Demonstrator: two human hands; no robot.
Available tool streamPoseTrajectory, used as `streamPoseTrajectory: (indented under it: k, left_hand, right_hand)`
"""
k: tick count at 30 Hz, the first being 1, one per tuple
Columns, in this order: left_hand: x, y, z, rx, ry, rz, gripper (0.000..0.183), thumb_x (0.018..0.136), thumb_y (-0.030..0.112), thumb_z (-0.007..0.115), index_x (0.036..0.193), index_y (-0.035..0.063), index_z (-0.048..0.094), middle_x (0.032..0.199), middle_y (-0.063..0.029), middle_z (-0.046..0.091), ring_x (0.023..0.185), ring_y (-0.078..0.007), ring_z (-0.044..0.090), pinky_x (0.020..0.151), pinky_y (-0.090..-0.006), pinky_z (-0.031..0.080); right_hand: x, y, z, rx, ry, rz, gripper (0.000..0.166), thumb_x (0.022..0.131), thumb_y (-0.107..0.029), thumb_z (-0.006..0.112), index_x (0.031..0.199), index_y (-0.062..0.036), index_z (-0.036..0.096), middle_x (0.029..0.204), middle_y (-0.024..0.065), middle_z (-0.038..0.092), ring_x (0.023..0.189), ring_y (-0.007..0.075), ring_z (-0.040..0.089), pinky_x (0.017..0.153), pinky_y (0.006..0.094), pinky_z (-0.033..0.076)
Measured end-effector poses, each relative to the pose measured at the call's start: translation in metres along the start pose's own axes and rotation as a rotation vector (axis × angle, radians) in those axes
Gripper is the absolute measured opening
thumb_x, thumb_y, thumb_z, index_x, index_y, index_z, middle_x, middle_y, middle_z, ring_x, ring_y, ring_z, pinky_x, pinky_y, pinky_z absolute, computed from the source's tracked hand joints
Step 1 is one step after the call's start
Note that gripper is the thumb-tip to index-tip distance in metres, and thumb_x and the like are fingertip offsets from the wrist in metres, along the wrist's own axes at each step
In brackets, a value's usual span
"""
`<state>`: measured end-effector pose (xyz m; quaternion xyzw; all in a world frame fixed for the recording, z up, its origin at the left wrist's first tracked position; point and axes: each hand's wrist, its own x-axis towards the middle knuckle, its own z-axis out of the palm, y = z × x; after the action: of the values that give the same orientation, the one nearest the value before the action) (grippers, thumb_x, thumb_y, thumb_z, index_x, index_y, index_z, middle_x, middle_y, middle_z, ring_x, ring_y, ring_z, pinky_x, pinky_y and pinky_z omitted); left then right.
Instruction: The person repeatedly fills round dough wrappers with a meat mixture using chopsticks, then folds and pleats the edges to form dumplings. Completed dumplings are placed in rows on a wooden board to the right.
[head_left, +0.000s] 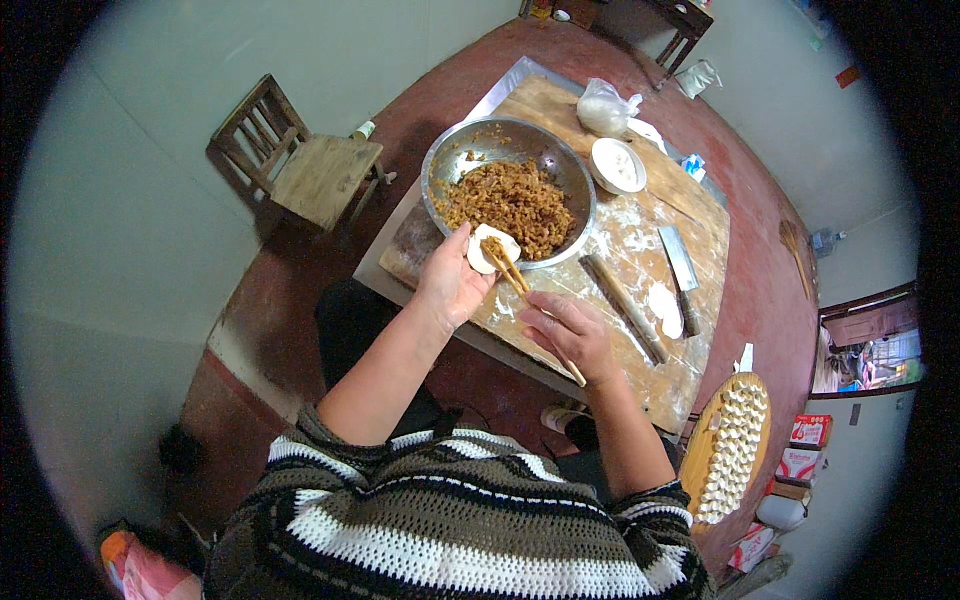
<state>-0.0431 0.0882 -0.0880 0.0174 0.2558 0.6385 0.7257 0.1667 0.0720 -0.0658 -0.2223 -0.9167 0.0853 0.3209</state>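
Note:
A round dough wrapper (480, 259) rests on the fingers of my left hand (452, 283), thumb at its edge, by the near rim of the bowl. My right hand (574, 331) grips a pair of wooden chopsticks (514, 279). Their tips touch a small lump of brown filling (493, 246) on the wrapper. Behind the wrapper stands a wide stainless steel bowl (459, 142) holding a heap of minced filling (517, 199). To the right of my right hand lies a wooden rolling pin (624, 307) on the floured board (540, 300).
A cleaver (678, 259) lies on the board beside a flat dough wrapper (664, 309). Beyond are a white bowl of flour (618, 166) and a tied plastic bag (604, 109). Rows of dumplings fill an oval wooden tray (701, 480) at right. A wooden chair (326, 176) stands left.

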Motion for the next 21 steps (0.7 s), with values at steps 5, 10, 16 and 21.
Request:
streamPoseTrajectory:
  k: [5, 10, 16, 21]
  left_hand:
    - [0.004, 0.002, -0.011, -0.014, 0.017, 0.04, 0.042, 0.105, 0.026, 0.034, 0.135, -0.0021, 0.041, 0.136, -0.0156, 0.051, 0.126, -0.0266, 0.051, 0.109, -0.0406, 0.04]
    - [-0.004, 0.001, -0.01, 0.049, 0.039, -0.001, 0.041, 0.105, 0.024, 0.034, 0.136, -0.003, 0.04, 0.135, -0.0155, 0.052, 0.124, -0.0265, 0.053, 0.108, -0.0405, 0.042]
    - [-0.019, 0.005, -0.007, 0.084, -0.082, -0.127, 0.042, 0.105, 0.024, 0.035, 0.136, -0.0033, 0.04, 0.134, -0.0167, 0.053, 0.125, -0.0271, 0.053, 0.106, -0.0428, 0.045]
    - [-0.022, 0.007, -0.014, 0.137, -0.131, -0.156, 0.04, 0.104, 0.024, 0.039, 0.133, -0.004, 0.042, 0.131, -0.017, 0.055, 0.121, -0.0272, 0.056, 0.104, -0.0438, 0.046]
  right_hand:
    - [0.002, 0.0, -0.017, 0.241, 0.002, 0.145, 0.015, 0.087, -0.015, 0.069, 0.101, -0.0088, 0.067, 0.107, 0.0114, 0.066, 0.093, 0.0275, 0.067, 0.078, 0.035, 0.054]
    - [0.007, 0.008, -0.025, 0.658, 0.302, 0.577, 0.027, 0.098, -0.025, 0.055, 0.097, 0.0, 0.064, 0.088, 0.0142, 0.067, 0.081, 0.0253, 0.068, 0.075, 0.0366, 0.055]
    - [0.008, 0.027, -0.009, 1.128, 0.536, 0.978, 0.035, 0.102, -0.03, 0.05, 0.09, 0.0021, 0.06, 0.082, 0.014, 0.065, 0.067, 0.0223, 0.066, 0.06, 0.0334, 0.056]
    - [0.007, 0.037, -0.013, 1.179, 0.595, 0.99, 0.033, 0.101, -0.03, 0.053, 0.089, 0.0006, 0.058, 0.077, 0.0125, 0.063, 0.06, 0.0195, 0.063, 0.053, 0.0318, 0.054]
